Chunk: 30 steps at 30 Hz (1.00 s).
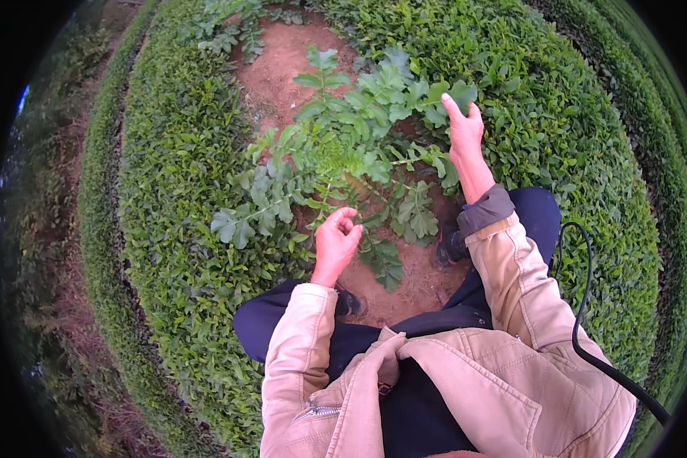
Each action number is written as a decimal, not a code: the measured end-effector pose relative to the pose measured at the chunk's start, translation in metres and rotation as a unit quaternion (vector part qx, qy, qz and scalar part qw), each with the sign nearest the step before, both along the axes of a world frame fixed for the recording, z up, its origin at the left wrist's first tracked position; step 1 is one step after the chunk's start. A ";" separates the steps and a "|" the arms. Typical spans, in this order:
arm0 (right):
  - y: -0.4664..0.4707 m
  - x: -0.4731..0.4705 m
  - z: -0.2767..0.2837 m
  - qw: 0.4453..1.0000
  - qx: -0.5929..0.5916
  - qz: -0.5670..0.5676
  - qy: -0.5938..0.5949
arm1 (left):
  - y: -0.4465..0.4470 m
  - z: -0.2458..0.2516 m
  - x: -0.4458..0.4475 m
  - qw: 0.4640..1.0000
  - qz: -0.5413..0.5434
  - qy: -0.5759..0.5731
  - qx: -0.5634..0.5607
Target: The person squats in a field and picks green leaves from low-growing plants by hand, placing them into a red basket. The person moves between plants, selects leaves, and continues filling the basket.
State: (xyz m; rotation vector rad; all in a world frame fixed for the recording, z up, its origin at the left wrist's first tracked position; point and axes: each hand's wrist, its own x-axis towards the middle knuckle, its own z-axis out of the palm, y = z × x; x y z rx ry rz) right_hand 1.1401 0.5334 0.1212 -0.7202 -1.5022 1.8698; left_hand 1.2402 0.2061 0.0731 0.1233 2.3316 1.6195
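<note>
A large leafy plant (pixel 335 151) with lobed green leaves spreads over reddish bare soil in front of me. At its near edge is my left hand (pixel 338 237), fingers curled and thumb close to the index finger beside a leaf stalk; whether anything is pinched between them cannot be told. My right hand (pixel 465 123) reaches to the far right side of the plant, with a lobed leaf (pixel 461 94) at its thumb and fingers. The thumb points up over the leaf, and part of the fingers is hidden. Yellowish growth shows low in the plant's middle.
Clipped hedge-like bushes (pixel 194 172) stand to the left and more bushes (pixel 549 114) to the right. Soil (pixel 286 57) shows beyond the plant, with another lobed-leaf plant (pixel 223 37) at the top. My shoes are on soil near the plant. A black cable (pixel 584 320) hangs by my right arm.
</note>
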 end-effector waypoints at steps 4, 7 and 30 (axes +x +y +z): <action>0.008 0.034 0.006 0.994 0.071 0.077 0.019 | -0.002 0.019 0.013 1.000 0.004 -0.007 0.008; -0.021 0.071 0.040 0.957 0.167 0.235 -0.017 | -0.006 0.023 0.029 0.992 -0.004 0.090 0.085; 0.159 0.298 0.042 0.923 0.269 0.223 -0.162 | -0.034 0.098 0.078 0.960 0.103 -0.021 0.258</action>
